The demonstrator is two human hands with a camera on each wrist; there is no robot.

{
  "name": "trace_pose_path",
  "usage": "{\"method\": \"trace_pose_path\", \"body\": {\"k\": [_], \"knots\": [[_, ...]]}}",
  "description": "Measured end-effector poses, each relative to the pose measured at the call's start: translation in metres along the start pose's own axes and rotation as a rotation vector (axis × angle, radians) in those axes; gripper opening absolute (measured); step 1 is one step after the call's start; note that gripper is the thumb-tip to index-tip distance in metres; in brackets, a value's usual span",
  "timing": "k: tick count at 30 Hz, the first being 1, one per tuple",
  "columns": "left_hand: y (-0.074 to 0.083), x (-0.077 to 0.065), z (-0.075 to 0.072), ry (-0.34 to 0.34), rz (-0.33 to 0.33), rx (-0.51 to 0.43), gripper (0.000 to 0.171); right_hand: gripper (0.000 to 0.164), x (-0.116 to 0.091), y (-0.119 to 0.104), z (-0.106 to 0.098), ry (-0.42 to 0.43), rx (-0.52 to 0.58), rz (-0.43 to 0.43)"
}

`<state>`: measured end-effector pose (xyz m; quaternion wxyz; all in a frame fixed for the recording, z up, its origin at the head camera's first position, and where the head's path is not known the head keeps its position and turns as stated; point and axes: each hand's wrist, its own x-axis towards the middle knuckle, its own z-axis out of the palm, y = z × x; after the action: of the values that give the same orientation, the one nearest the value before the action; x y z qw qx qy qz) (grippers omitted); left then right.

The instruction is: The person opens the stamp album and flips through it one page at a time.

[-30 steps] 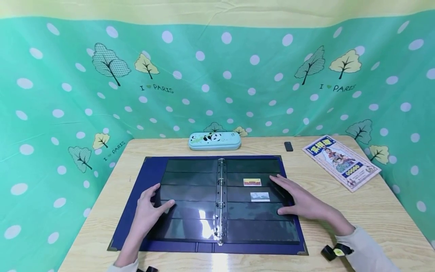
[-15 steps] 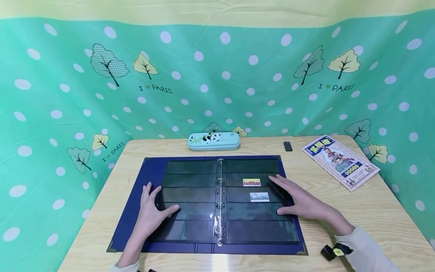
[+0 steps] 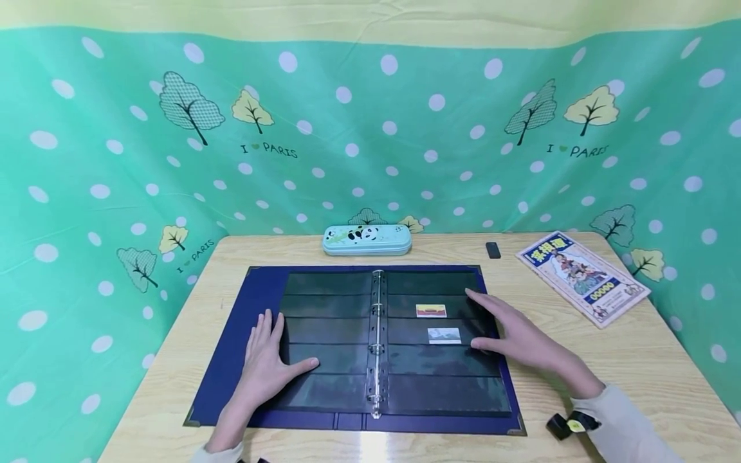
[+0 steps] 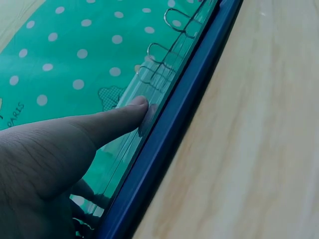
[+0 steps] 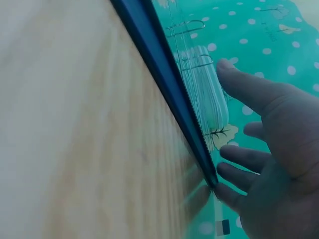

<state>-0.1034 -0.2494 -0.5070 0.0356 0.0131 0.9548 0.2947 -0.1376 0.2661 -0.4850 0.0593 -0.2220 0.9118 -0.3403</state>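
We see a light blue pencil case (image 3: 367, 239) far ahead of the fingers, with a panda on it. A small black thing (image 3: 493, 250) lies ahead of the right fingertips, and a booklet (image 3: 583, 278) lies farther to their right. They sit on the wooden table (image 3: 168, 373), with a green dotted curtain (image 3: 324, 173) behind. The big blue album (image 3: 260, 289) lies spread flat under both hands' fingers. Its metal rings (image 3: 377, 328) stand between the two thumbs. On the dark right page (image 3: 440, 392), a red and yellow stamp (image 3: 431, 311) sits just left of the right fingertips, and a grey stamp (image 3: 444, 335) just left of the right thumb.

The left hand (image 3: 266, 366) covers part of the edge of the left page (image 3: 327, 328). Its fingers are straight and point ahead, and its thumb sticks out toward the rings. The right hand (image 3: 521, 334) is at the side, over the right page's edge, with its fingers and thumb held loosely apart. We can't quite tell if its little finger touches the album.

High up past the fingertips, we read "I", a heart and "PARIS" on the curtain. The booklet, out beyond the right fingers, has big yellow writing on blue at its top and a row of yellow round marks lower down.
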Motion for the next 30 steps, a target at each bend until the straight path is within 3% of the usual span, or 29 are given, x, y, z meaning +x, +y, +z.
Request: {"method": "trace_pose_path", "body": {"k": [7, 16, 24, 30], "knots": [[0.004, -0.001, -0.001, -0.019, -0.001, 0.003, 0.139, 0.088, 0.014, 0.006, -0.008, 0.063, -0.04, 0.054], [0.004, 0.0, -0.002, -0.015, 0.003, 0.009, 0.139, 0.101, 0.039, 0.026, -0.018, 0.029, -0.17, 0.112], [0.004, -0.001, -0.002, -0.009, 0.003, 0.006, 0.139, 0.116, 0.049, 0.031, -0.019, 0.002, -0.208, 0.094], [0.004, -0.001, -0.003, -0.009, 0.004, 0.004, 0.138, 0.118, 0.055, 0.03, -0.02, 0.012, -0.247, 0.086]]}}
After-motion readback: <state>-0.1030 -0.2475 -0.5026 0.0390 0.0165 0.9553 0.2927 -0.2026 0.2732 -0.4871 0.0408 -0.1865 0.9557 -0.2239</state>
